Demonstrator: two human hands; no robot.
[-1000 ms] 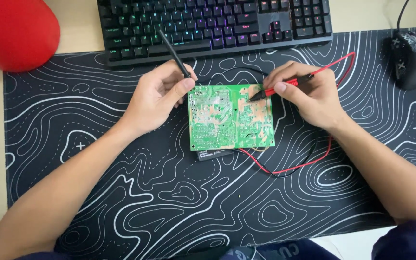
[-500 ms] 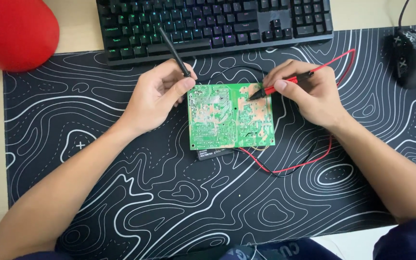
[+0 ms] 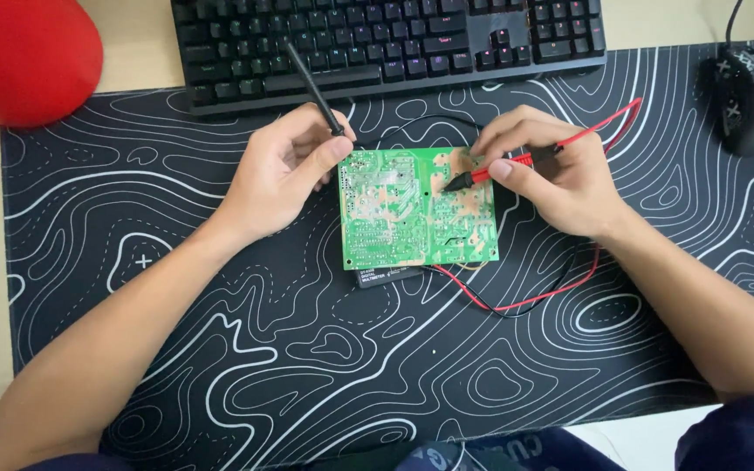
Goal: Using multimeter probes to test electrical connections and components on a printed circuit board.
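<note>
green circuit board (image 3: 403,209), red probe (image 3: 503,166)

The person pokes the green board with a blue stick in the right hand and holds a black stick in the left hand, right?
Not quite. The stick in the right hand is a red probe, not blue; the head view shows its tip on the green board. The left hand does hold a black probe.

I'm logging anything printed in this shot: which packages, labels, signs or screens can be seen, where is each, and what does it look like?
Label on the dark device: pokes out under the green circuit board's lower edge, a narrow black strip with small white lettering.
Printed cloth: bottom edge of the picture, dark blue with large pale letters, partly cut off.
No packages, signs or screens show.
</note>
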